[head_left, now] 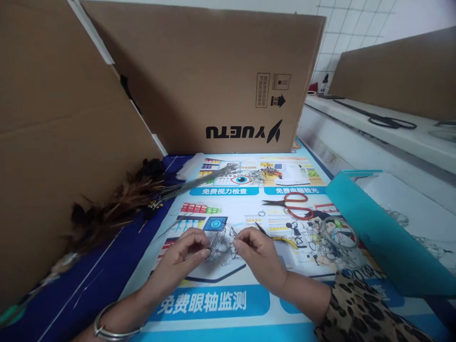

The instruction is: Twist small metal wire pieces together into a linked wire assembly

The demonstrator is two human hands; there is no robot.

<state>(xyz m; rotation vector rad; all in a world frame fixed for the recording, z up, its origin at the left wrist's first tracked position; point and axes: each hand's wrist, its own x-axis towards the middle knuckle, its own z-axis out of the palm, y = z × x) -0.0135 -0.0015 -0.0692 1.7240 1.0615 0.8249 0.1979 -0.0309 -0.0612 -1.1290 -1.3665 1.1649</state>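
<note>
My left hand is closed, thumb and index finger pinched on the left side of a loose tangle of thin wire. The fingers of my right hand pinch the same tangle from the right. Its fine loops spread between the two hands, just above the printed sheet; where each strand runs is too fine to follow. Partly behind my right hand lie pliers with yellow handles. Farther back are red-handled scissors, blades pointing left.
A bundle of thin wires lies at the back left, beside brown feathers. Tangled wire loops are heaped at right, near a teal box. Cardboard walls the back and left. Large black scissors rest on the ledge.
</note>
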